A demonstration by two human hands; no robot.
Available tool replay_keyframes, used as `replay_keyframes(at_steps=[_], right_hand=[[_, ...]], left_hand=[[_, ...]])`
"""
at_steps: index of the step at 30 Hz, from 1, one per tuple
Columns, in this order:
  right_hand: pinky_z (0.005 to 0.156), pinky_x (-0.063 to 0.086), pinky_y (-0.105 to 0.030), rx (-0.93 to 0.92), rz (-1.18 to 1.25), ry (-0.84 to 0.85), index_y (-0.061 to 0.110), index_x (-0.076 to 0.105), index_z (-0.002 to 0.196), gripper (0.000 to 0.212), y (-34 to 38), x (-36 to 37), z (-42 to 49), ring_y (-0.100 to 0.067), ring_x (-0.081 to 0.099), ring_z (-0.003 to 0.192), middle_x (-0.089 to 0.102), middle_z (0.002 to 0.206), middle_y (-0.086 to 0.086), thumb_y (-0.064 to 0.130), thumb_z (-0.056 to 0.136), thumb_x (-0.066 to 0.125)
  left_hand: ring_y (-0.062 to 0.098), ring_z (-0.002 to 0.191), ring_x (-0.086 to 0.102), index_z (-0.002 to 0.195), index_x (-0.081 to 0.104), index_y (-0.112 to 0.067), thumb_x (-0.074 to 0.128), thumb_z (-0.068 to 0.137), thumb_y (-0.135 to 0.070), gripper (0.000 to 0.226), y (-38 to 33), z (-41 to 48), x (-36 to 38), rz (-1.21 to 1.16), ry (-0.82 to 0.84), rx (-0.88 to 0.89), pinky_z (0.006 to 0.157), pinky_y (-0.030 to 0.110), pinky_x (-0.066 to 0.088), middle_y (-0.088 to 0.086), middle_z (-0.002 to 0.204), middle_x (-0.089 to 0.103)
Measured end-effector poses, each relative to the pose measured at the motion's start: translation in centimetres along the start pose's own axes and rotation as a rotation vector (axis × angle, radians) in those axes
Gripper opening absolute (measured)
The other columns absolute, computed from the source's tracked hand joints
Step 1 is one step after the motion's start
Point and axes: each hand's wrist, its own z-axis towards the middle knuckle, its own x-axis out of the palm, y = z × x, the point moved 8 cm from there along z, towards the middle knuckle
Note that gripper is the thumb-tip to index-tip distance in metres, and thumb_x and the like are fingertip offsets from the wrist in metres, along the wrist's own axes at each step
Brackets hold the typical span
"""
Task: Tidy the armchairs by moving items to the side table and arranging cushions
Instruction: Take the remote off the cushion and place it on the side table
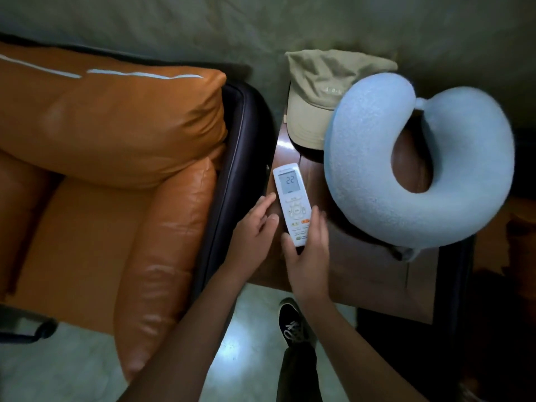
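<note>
My right hand [307, 256] grips the near end of the white remote [291, 198], thumb curled against its left edge and fingers wrapped along its right edge. The remote points away from me, and its display reads 22. It sits over the left edge of the dark wooden side table [362, 265]; I cannot tell whether it rests on the wood or hangs just above it. My left hand [255, 227] is beside it on the left, holding nothing, with its fingers nearly straight and the fingertips at the remote's left edge. Farther back on the table lies a khaki cap [316, 91]. A pale blue neck pillow [362, 184] overlaps the cap's right side and fills the right part of the table. Left of the table stands the orange leather armchair [87, 227], with its back cushion [116, 120] at the far side.
</note>
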Motion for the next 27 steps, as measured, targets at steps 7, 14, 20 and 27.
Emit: replay_keyframes(at_steps=[7,14,20,27], right_hand=[[0.124,0.019,-0.043,-0.12,-0.129,0.197,0.015,0.026,0.157,0.092,-1.2,-1.0,0.9,-0.005,0.005,0.149,0.031,0.162,0.003,0.028,0.083,0.078],[0.116,0.022,-0.022,-0.233,-0.172,0.276,0.021,0.046,0.149,0.068,-2.7,-3.4,2.0,0.017,0.0,0.145,0.044,0.147,0.018,0.019,0.088,0.075],[0.114,0.035,-0.03,-0.234,-0.14,0.204,0.029,0.049,0.148,0.062,-2.4,-3.0,2.2,0.001,0.017,0.149,0.046,0.141,0.024,0.022,0.091,0.072],[0.099,0.029,-0.008,-0.207,-0.15,0.118,0.03,0.05,0.147,0.061,-1.2,-3.0,2.6,0.028,0.014,0.131,0.051,0.139,0.019,0.025,0.09,0.072]], left_hand=[[-0.017,0.142,0.02,0.155,0.034,-0.034,0.054,0.094,-0.026,0.065,0.4,-0.8,-0.1,-0.021,0.177,0.076,0.121,0.026,0.028,-0.004,0.165,0.025],[-0.006,0.151,-0.009,0.159,0.016,-0.037,0.079,0.081,-0.041,0.101,1.4,-1.8,0.7,0.253,0.306,0.131,0.126,0.047,0.003,-0.024,0.166,0.007],[-0.009,0.15,-0.004,0.159,0.023,-0.033,0.074,0.089,-0.029,0.087,1.0,-0.6,0.8,0.189,0.22,0.12,0.126,0.047,0.01,-0.028,0.163,0.016],[-0.009,0.15,0.001,0.157,0.027,-0.038,0.067,0.094,-0.024,0.076,1.2,-0.1,0.5,0.189,0.215,0.12,0.125,0.048,0.016,-0.024,0.163,0.02]])
